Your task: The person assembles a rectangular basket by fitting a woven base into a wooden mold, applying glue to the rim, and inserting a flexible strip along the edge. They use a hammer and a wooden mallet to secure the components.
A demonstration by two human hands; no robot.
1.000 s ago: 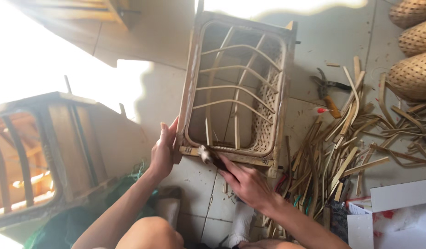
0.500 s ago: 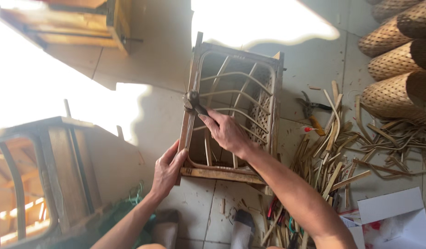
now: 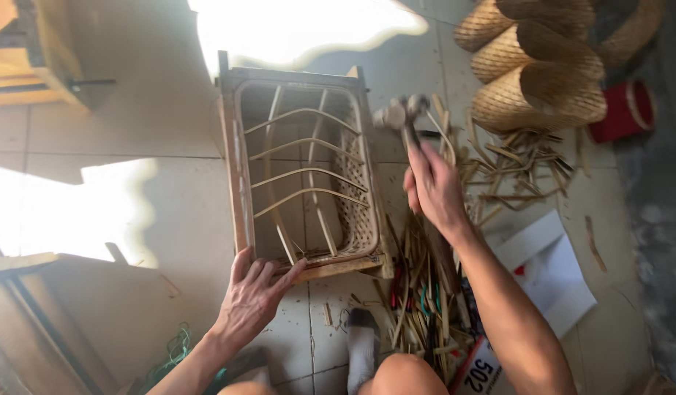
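Looking down, I see the rattan frame (image 3: 301, 168) lying on the tiled floor (image 3: 155, 110); my left hand (image 3: 254, 296) rests spread and unclenched on its near wooden edge; my right hand (image 3: 433, 186) is clenched around the handle of a hammer (image 3: 400, 113), raised just beside the frame's right side; loose cane strips (image 3: 426, 292) lie below that hand; woven baskets (image 3: 543, 66) stand well apart at the upper right.

bare tiles (image 3: 170, 190) left of frame (image 3: 301, 168), cane offcuts (image 3: 426, 292) crowding right
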